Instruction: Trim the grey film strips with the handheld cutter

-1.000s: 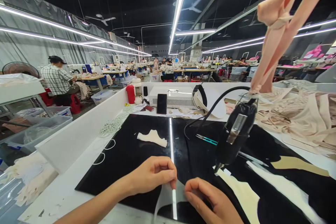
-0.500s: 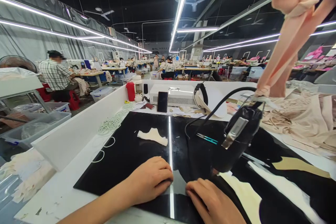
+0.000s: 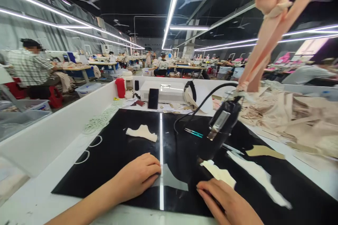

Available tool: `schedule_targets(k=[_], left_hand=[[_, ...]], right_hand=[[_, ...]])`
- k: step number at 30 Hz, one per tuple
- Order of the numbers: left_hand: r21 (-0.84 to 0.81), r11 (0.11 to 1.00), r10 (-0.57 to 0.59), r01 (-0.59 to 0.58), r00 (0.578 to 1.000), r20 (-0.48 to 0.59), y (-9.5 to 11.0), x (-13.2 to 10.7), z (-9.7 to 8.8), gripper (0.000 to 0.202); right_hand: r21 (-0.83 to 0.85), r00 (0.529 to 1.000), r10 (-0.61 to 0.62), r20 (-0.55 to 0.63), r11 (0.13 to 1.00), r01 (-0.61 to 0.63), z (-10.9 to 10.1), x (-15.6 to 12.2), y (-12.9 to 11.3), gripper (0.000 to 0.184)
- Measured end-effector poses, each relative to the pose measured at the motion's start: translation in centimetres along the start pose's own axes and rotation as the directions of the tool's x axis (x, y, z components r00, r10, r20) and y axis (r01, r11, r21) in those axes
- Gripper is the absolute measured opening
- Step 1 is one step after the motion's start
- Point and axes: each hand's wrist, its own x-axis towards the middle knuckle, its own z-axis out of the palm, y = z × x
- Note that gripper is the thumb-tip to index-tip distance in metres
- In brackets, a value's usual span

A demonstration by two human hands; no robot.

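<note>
My left hand [image 3: 141,172] lies on the black board [image 3: 105,168], its fingers curled down on the left end of a thin, translucent grey piece [image 3: 174,181] with a curved edge. My right hand [image 3: 227,198] is at the board's front, thumb and fingertips pressed together, just right of the grey piece and apart from it. Whatever its fingertips hold, if anything, is hidden. Beyond that hand lies a cream fabric piece [image 3: 220,173], partly covered by it. A black hand-held device [image 3: 220,130] with a metal plate and cable hangs over the board from a peach fabric strip [image 3: 260,42].
A white fabric piece [image 3: 142,133], teal thread snips [image 3: 194,133], a long white piece [image 3: 261,179] and a tan piece [image 3: 265,151] lie around. Pale cord [image 3: 99,119], a phone [image 3: 153,98], and a white box [image 3: 171,93] edge the board. Beige fabric [image 3: 298,116] is heaped right.
The view has shifted, so the scene sits further left. My right hand has moved away from the grey piece, uncovering its right end. My left hand stays at its left end.
</note>
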Motion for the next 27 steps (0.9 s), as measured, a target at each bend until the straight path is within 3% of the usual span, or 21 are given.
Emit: schedule_targets(k=[3,5,7,10,18,27], left_hand=[[0.025,1.0,0.002,-0.002,1.0,-0.006,-0.4,-0.4,-0.3,0.026],[0.045,0.999,0.024,-0.023,0.999,-0.024,-1.1,-0.8,-0.3,0.025],[0.058,0.996,0.07,-0.066,0.996,-0.057,-2.0,-1.0,0.0,0.026],[0.112,0.985,0.147,-0.129,0.975,-0.168,-2.9,-1.1,0.3,0.026],[0.278,0.949,0.212,-0.15,0.955,-0.209,-2.3,-0.9,-0.4,0.022],[0.313,0.93,0.271,-0.193,0.934,-0.232,-1.8,-0.7,-0.5,0.023]], right_hand=[[-0.059,0.974,0.182,-0.137,0.98,-0.191,-3.0,-0.9,1.1,0.026],[-0.12,0.923,0.29,-0.254,0.937,-0.327,-5.2,-1.4,2.3,0.03],[-0.172,0.875,0.349,-0.336,0.89,-0.421,-7.0,-2.1,3.6,0.033],[-0.238,0.85,0.367,-0.377,0.849,-0.472,-8.3,-2.9,5.4,0.035],[-0.445,0.901,0.293,-0.32,0.793,-0.416,-5.2,-0.9,8.8,0.024],[-0.589,0.902,0.371,-0.221,0.686,-0.426,-3.7,0.5,10.3,0.024]])
